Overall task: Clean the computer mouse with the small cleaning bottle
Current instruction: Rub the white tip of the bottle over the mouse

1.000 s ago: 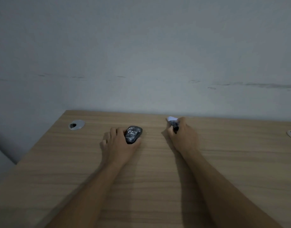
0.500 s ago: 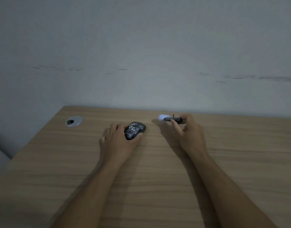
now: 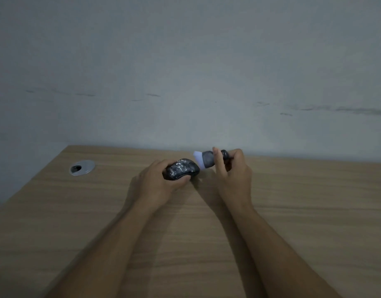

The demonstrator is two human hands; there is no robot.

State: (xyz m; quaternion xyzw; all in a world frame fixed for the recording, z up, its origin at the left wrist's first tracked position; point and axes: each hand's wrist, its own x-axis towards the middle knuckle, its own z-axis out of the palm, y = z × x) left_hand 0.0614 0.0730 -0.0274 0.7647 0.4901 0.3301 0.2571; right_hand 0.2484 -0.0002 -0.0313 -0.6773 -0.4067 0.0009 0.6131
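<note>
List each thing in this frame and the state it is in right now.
Mouse: gripped in the left hand, patchy pale marks on its shell.
Cleaning bottle: held sideways in the right hand, pale tip toward the mouse.
Cable hole cover: set flush in the desk, untouched.

Mouse [image 3: 181, 169] on desk [image 3: 292, 211], centre; bottle [image 3: 206, 160] just right of mouse; grommet [image 3: 82, 167] far left; wall [image 3: 185, 72] behind.
</note>
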